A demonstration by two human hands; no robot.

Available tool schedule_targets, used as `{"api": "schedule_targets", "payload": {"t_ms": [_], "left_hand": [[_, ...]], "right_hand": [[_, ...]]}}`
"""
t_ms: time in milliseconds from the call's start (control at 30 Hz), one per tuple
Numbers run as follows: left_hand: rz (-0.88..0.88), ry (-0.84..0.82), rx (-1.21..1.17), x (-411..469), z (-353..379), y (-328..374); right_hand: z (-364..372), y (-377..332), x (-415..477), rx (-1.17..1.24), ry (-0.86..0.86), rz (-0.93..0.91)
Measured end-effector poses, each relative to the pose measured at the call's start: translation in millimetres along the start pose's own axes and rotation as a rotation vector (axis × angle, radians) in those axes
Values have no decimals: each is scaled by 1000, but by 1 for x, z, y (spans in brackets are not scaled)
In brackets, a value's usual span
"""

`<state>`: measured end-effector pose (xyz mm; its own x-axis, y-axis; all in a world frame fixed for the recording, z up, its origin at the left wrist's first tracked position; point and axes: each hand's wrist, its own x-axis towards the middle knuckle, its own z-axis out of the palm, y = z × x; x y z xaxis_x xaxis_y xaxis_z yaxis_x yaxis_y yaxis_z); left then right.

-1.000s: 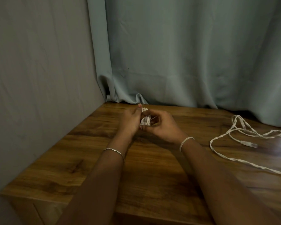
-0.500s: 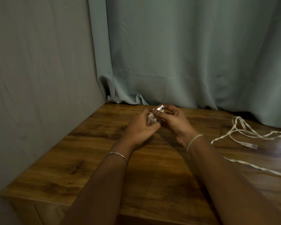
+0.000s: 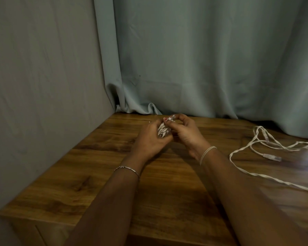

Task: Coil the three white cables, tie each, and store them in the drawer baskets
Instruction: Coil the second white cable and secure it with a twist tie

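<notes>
The wooden top point(image 3: 167, 189) ends in a near edge at 6 o'clock, and its left edge at 9 o'clock runs hard against the grey wall point(image 3: 43, 89). Bare wood lies open between the forearms and toward 5 o'clock. A pale curtain point(image 3: 203, 59) hangs along the back at 12 o'clock, its hem touching the wood. Loose white cable point(image 3: 245, 150) sprawls at 3 o'clock, well apart from the hands. Near the centre, the left hand point(image 3: 149, 142) curls its fingers round the coiled cable point(image 3: 161, 133). The right hand point(image 3: 187, 134) pinches the plug point(image 3: 172, 118) between thumb and forefinger at the bundle's top.
</notes>
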<state>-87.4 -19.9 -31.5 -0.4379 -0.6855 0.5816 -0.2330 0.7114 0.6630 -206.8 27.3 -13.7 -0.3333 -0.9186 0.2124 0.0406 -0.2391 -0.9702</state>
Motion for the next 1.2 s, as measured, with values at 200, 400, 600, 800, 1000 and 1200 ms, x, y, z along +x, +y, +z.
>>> {"api": "schedule_targets", "payload": {"t_ms": [200, 400, 600, 800, 1000, 1200], "left_hand": [[46, -111, 48, -2, 1, 1], [-2, -127, 5, -3, 3, -1], [-184, -130, -285, -3, 5, 7], [-208, -146, -292, -3, 2, 8], [-112, -67, -186, -2, 2, 7], [-51, 58, -102, -1, 6, 4]], "right_hand": [[-5, -2, -2, -215, -14, -50], [-9, -1, 2, -398, 67, -167], [-20, -1, 8, -146, 181, -135], [-24, 0, 9, -54, 146, -9], [-26, 3, 11, -22, 143, 26], [-16, 3, 10, -19, -50, -43]]}}
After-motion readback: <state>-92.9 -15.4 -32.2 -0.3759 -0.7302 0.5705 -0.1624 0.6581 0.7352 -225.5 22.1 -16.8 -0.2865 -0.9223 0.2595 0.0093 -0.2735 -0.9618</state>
